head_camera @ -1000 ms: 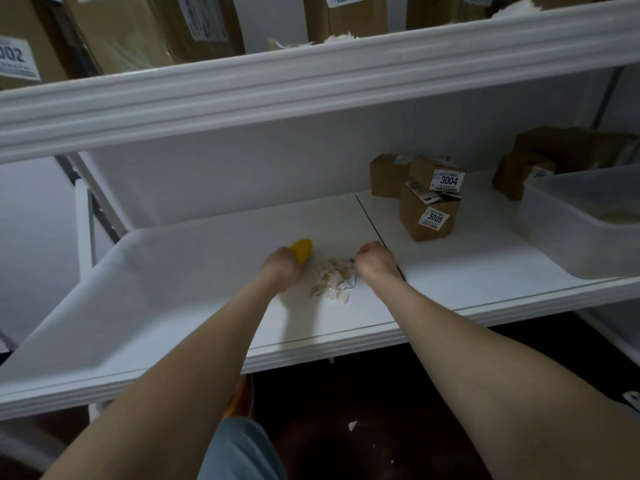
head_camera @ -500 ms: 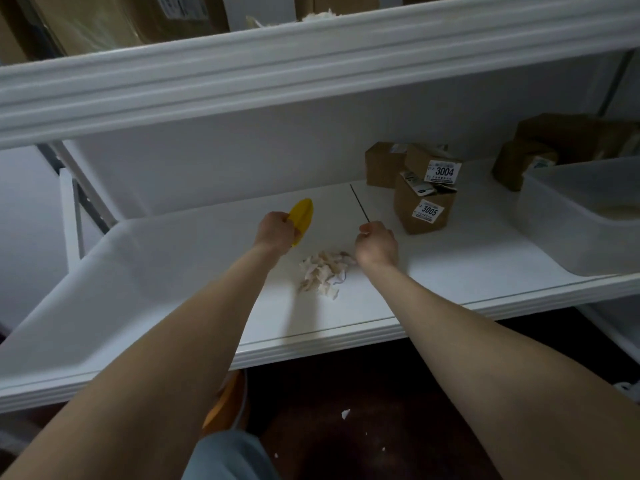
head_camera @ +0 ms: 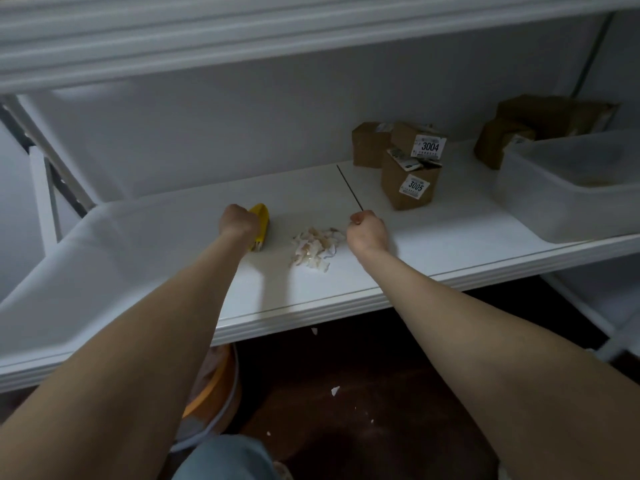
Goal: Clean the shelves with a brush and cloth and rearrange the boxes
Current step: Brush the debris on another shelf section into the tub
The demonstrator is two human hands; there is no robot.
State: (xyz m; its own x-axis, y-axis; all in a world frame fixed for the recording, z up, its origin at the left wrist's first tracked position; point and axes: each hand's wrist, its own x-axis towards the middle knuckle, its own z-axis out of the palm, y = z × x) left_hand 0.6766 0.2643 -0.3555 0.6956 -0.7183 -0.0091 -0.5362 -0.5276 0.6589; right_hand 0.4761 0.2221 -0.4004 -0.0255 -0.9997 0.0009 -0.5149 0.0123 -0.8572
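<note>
My left hand (head_camera: 238,221) grips a yellow brush (head_camera: 260,226), bristles down on the white shelf (head_camera: 145,251), left of a small pile of pale paper scraps (head_camera: 315,248). My right hand (head_camera: 367,231) rests as a closed fist on the shelf just right of the pile; nothing shows in it. Behind the fist stand small brown boxes, one labelled 3005 (head_camera: 410,185) and one labelled 3004 (head_camera: 417,142), with a third box (head_camera: 369,143) behind them. No cloth is in view.
A translucent plastic tub (head_camera: 568,188) sits at the shelf's right end, with more brown boxes (head_camera: 540,123) behind it. An upper shelf edge (head_camera: 277,36) overhangs. Below, scraps lie on the dark floor (head_camera: 346,403), and an orange-rimmed container (head_camera: 214,393) stands under the shelf.
My left hand lifted the brush off the shelf, then set it down again further left of the pile. My right fist shifted slightly right, away from the scraps.
</note>
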